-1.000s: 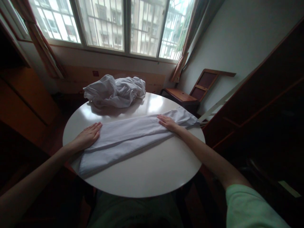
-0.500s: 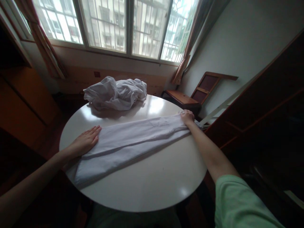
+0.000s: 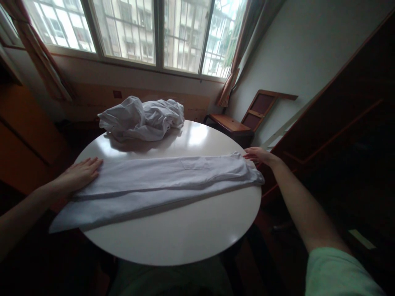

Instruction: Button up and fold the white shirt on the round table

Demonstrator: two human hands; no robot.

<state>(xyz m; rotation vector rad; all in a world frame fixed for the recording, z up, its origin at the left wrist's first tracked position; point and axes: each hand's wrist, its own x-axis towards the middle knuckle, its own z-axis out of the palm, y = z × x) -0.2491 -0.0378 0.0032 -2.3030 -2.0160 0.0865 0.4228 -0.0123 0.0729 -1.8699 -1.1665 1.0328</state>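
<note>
My left hand (image 3: 82,174), at the left of the frame, lies flat with fingers stretched, pressing on the left end of a folded white garment (image 3: 145,176) without gripping it. My right hand (image 3: 262,156), right of centre, has its fingertips at the garment's other end; I cannot tell whether they pinch the cloth. The garment runs as a long strip across the middle of the frame, 1 stitched pocket (image 3: 196,164) lying flat on it. Its lower-left corner sticks out past the rim of the round white surface (image 3: 173,238), and its right end reaches the right rim. Bare room spreads below the strip; above it, only a narrower band separates it from a crumpled white cloth (image 3: 142,119), upper left of centre. Dark wooden furniture (image 3: 324,135) crowds the right side near my arm. Farther out are a wooden chair (image 3: 230,122), upper right, a cabinet (image 3: 27,139) at far left, and a barred window (image 3: 129,33) between 2 curtains (image 3: 40,57) along the top.
</note>
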